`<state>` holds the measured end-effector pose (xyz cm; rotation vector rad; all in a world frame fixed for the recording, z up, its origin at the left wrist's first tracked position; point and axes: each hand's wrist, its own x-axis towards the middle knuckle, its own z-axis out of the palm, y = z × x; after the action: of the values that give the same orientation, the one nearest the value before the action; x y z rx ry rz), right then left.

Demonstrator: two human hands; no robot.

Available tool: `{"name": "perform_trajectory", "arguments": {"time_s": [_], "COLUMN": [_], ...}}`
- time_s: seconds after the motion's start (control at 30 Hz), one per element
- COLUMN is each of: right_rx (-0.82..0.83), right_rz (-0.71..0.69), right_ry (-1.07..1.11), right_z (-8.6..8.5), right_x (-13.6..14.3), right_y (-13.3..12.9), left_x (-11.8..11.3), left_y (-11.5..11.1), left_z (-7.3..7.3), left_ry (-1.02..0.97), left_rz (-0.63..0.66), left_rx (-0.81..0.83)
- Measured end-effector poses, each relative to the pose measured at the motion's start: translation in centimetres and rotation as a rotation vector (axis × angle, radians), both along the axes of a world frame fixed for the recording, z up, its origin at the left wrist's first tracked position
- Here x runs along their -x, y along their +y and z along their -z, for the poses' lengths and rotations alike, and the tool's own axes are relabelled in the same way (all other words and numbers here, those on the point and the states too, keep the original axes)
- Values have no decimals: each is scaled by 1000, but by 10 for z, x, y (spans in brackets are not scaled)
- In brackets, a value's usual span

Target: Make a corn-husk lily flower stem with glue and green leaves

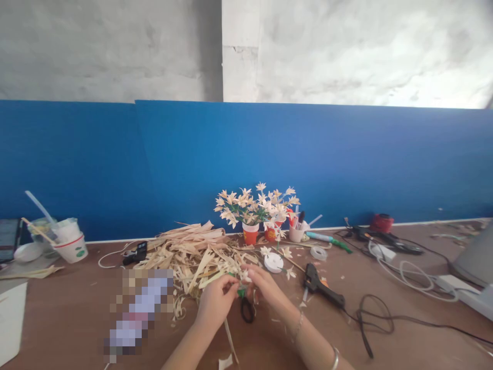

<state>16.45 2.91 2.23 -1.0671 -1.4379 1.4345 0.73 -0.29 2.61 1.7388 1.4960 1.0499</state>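
My left hand (219,298) has its thumb and fingertips pressed together beside something green, too small to make out. Close on its right, my right hand (264,283) has its fingers curled round a small pale flower (245,276). Green tape or stem (241,292) shows between the two hands. Just below them lies a black scissor handle (247,311). A heap of dry, straw-coloured husk strips (192,257) spreads behind and left of my hands. Behind them stand pale flowers (246,203) in a red and white cup (250,234), with another flower cup beside it.
A black glue gun (321,288) with its cable lies to the right. White tape rolls (273,262) sit behind my right hand. Cups with straws (73,247) stand at the far left. Cables and a power strip (466,298) are at the right. A blue panel (308,154) rises behind.
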Motion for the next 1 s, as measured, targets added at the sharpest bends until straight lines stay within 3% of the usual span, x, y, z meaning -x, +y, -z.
{"name": "perform_trajectory", "arguments": {"time_s": [0.13,0.2,0.27,0.37,0.47,0.67,1.0], "right_rx": [-81,-123,-189,-123,-68,-52,-70], "right_rz": [260,339,420,498,548,502,589], "right_ry": [-147,-477,-976,-1219,-1372,-1469,-1312], "right_z": [-27,-41,-50,-47,-29,-1,8], "right_x": [-37,-68,-102,-137,-146,-144,-169], "right_y": [13,17,16,8,-3,-6,0], "left_x": [3,5,6,7,7,5,8], "left_y": [3,5,6,9,10,8,9], "left_z": [3,5,9,14,19,19,27], "left_ry": [-64,-64,-35,3,19,17,13], "left_rz": [-7,-9,-29,-37,-36,-39,-20], "left_rx": [30,29,12,-25,-34,-31,-25]}}
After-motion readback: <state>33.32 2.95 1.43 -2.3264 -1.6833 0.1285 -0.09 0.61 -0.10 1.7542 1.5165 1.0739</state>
